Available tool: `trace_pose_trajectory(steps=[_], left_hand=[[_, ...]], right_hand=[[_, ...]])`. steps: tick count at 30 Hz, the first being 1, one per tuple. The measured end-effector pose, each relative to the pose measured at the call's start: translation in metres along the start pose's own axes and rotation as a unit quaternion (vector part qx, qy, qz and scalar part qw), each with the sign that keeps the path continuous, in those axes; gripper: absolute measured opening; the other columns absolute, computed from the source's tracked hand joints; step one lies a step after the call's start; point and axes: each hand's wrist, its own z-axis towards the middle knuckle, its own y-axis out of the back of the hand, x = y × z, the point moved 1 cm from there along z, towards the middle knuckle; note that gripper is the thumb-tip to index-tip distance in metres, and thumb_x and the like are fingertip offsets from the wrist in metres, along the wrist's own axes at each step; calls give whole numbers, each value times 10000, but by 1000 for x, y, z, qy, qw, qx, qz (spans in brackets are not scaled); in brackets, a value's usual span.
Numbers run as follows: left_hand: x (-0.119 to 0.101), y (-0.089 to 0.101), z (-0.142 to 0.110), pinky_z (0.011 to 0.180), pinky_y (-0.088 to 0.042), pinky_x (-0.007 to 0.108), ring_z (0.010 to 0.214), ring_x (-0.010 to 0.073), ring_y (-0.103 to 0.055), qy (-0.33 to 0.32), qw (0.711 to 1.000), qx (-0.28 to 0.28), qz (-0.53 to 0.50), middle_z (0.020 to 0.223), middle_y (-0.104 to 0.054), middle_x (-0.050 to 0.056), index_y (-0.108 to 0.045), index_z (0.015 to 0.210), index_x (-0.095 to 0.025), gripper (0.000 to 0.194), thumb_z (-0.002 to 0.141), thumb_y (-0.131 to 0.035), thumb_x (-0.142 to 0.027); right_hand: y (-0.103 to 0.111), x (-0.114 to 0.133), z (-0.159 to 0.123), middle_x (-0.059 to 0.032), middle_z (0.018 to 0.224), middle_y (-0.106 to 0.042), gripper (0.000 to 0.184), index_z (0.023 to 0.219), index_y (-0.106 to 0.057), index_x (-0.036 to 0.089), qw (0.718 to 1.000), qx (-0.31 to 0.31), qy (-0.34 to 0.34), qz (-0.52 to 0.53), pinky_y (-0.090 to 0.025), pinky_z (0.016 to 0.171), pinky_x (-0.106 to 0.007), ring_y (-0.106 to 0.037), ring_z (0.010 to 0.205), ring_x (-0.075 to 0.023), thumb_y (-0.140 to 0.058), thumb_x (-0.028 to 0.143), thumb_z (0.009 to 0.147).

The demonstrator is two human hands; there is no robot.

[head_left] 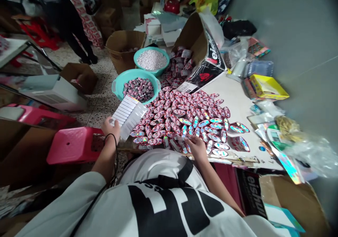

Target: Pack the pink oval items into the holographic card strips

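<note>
My left hand (111,127) grips a sheet of white strips (125,111) with clear plastic along its side, over the table's left front corner. Low over the front rows of small packs, my right hand (196,146) has its fingers together at a small pale sliver that I cannot make out. The small red-and-pink packs (182,107) stand close together with oval open tops. Many show pink round pieces inside; those at the front and right show shiny rainbow-silver insides (216,126). A turquoise basin (115,86) of pink-and-silver round pieces (138,89) sits beyond my left hand.
Behind it, another turquoise basin (167,64) holds small white pieces. A tipped carton (208,63) spills finished-looking packs onto the table. Plastic bags, a yellow tray (269,87) and cards line the right wall. A pink stool (69,145) stands left; another person (66,19) stands further back.
</note>
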Motion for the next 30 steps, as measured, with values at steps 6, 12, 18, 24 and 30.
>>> trace_pose_trajectory(steps=[6, 12, 18, 24, 30], left_hand=[[-58, -1, -56, 959, -478, 380, 1004, 212, -592, -236, 958, 104, -125, 981, -633, 87, -630, 975, -174, 172, 875, -503, -234], [-127, -50, -129, 1016, -455, 329, 1166, 209, -576, -249, 818, 492, -163, 1295, -607, 106, -578, 1264, -195, 416, 873, -570, -339], [-133, -77, -135, 800, -491, 269, 863, 183, -657, -192, 777, 586, -128, 941, -742, 61, -726, 928, -142, 284, 865, -523, -330], [-129, -81, -137, 707, -467, 275, 749, 188, -652, -181, 798, 568, -87, 818, -752, 54, -764, 853, -141, 302, 831, -549, -351], [-141, -87, -131, 665, -451, 251, 699, 161, -637, -141, 836, 527, -51, 800, -747, 68, -756, 827, -148, 225, 755, -657, -337]], right_hand=[[-9, 5, -3, -75, 769, -722, 518, 813, -643, 174, 999, 31, 30, 8, -517, 667, -316, -671, 730, -219, -736, 638, 602], [-30, 8, -4, -52, 780, -731, 419, 810, -639, 193, 996, 62, 44, 55, -533, 713, -325, -682, 739, -208, -755, 556, 636], [-28, 3, -4, -53, 779, -734, 433, 916, -628, 191, 997, 51, 40, 41, -518, 609, -287, -678, 705, -202, -725, 535, 672], [-28, -7, -4, -36, 693, -717, 462, 974, -631, 179, 998, 25, 48, -33, -437, 475, -254, -605, 530, -168, -641, 573, 731], [-30, -10, 8, -52, 788, -740, 329, 994, -656, 190, 980, -18, 95, -174, -442, 593, -260, -650, 651, -181, -582, 456, 814]])
